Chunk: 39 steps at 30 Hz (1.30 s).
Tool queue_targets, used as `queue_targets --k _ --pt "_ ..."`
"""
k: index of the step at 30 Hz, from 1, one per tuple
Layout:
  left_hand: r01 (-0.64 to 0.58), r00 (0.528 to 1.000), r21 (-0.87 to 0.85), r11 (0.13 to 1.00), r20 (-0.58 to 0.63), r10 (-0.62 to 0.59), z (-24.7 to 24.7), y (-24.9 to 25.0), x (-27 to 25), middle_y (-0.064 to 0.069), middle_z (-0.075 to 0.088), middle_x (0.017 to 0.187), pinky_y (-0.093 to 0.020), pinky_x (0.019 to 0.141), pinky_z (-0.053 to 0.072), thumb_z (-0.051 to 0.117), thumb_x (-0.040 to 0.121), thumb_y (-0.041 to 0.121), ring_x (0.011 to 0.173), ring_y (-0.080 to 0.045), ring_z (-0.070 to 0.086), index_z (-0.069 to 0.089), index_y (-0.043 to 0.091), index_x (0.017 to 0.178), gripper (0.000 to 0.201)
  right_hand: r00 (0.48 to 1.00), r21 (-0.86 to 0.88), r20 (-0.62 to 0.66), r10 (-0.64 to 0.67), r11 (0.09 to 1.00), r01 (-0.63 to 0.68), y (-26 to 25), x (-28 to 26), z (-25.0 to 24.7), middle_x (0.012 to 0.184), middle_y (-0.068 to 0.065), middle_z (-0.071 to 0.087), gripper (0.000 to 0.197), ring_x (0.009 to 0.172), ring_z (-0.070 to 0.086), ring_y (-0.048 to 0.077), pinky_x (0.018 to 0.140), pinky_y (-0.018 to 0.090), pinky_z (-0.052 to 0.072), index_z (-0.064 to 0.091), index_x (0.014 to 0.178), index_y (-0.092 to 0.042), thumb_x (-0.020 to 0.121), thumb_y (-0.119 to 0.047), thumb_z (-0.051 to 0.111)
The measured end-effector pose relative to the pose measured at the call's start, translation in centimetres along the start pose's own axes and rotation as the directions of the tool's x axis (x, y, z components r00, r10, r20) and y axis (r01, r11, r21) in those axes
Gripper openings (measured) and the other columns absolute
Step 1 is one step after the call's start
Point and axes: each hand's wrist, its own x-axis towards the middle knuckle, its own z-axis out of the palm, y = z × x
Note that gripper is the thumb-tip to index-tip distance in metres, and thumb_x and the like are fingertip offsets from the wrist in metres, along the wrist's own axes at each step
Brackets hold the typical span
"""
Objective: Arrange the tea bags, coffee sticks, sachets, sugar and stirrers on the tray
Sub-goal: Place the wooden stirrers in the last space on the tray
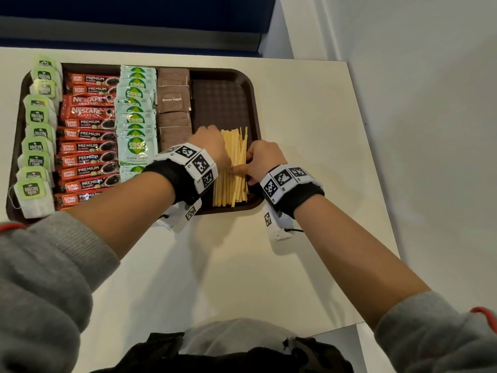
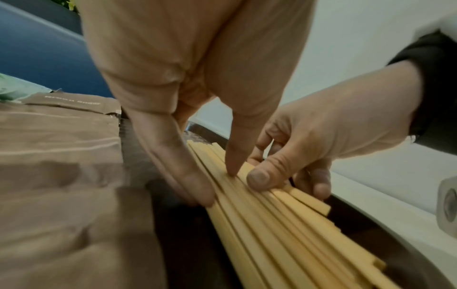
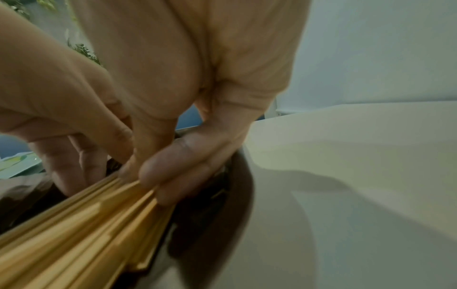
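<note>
A brown tray (image 1: 223, 103) lies on the white table. From the left it holds columns of green tea bags (image 1: 37, 141), red coffee sticks (image 1: 88, 146), Coco Sugar sachets (image 1: 135, 122) and brown sugar packets (image 1: 173, 103). In the tray's near right part lies a bundle of wooden stirrers (image 1: 232, 184) (image 2: 272, 234) (image 3: 74, 234). My left hand (image 1: 215, 146) (image 2: 217, 185) presses the bundle's left flank with the thumb and its top with a fingertip. From the right, my right hand (image 1: 262, 160) (image 3: 148, 176) pinches the stirrers, thumb on top and fingers curled under the edge.
The far right part of the tray is bare. Bare white table (image 1: 309, 157) stretches right of the tray to the edge by the wall, and also in front of it. A dark blue panel (image 1: 134, 12) runs behind the table.
</note>
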Motion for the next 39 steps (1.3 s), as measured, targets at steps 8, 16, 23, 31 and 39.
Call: queue_targets --k 8,16,23,31,39 --pt "-0.001 1.000 -0.032 0.999 -0.020 0.000 0.1 -0.3 0.1 -0.017 0.041 0.136 -0.038 0.096 0.042 0.066 0.087 0.020 0.124 -0.033 0.046 0.037 0.004 0.136 0.060 0.999 0.075 -0.044 -0.015 0.997 0.018 -0.3 0.0 -0.6 0.111 0.008 0.062 0.052 0.091 0.066 0.023 0.084 0.037 0.056 0.054 0.117 -0.011 0.073 -0.024 0.079" --pt "-0.004 0.999 -0.044 0.999 -0.045 0.002 0.2 -0.4 -0.2 -0.017 0.040 0.137 -0.037 0.097 0.041 0.064 0.088 0.019 0.125 -0.033 0.046 0.036 0.002 0.136 0.057 0.999 -0.006 -0.039 -0.009 1.000 0.009 0.0 -0.5 -0.4 0.114 0.007 0.059 0.065 0.097 0.063 0.022 0.084 0.031 0.054 0.048 0.122 -0.014 0.068 -0.026 0.083" --pt "-0.010 0.999 -0.033 0.999 -0.051 0.008 0.1 -0.3 -0.6 -0.019 0.040 0.137 -0.039 0.098 0.041 0.063 0.089 0.025 0.125 -0.034 0.046 0.035 0.001 0.136 0.060 0.958 -0.085 -0.230 -0.172 0.984 0.156 -1.1 1.2 -1.7 0.123 0.007 0.054 0.059 0.112 0.054 0.022 0.089 0.027 0.042 0.050 0.125 -0.010 0.077 -0.031 0.076" --pt "-0.021 0.998 -0.029 0.999 -0.051 0.020 0.2 -0.4 -0.6 -0.019 0.041 0.137 -0.038 0.098 0.040 0.063 0.089 0.024 0.125 -0.033 0.045 0.036 0.001 0.135 0.058 0.913 -0.349 -0.099 -0.397 0.873 0.342 -1.4 4.4 -1.2 0.143 0.011 0.037 0.042 0.131 0.038 0.025 0.107 0.031 0.034 0.042 0.138 -0.006 0.097 -0.013 0.047" --pt "-0.022 0.999 -0.046 0.999 -0.045 0.020 0.0 -0.5 -0.8 -0.018 0.040 0.137 -0.037 0.096 0.041 0.063 0.089 0.023 0.124 -0.032 0.045 0.036 0.001 0.135 0.058 0.885 -0.421 -0.137 -0.446 0.835 0.356 -0.4 4.3 -0.8 0.126 0.011 0.048 0.033 0.117 0.046 0.023 0.098 0.030 0.042 0.054 0.127 -0.005 0.094 -0.005 0.049"
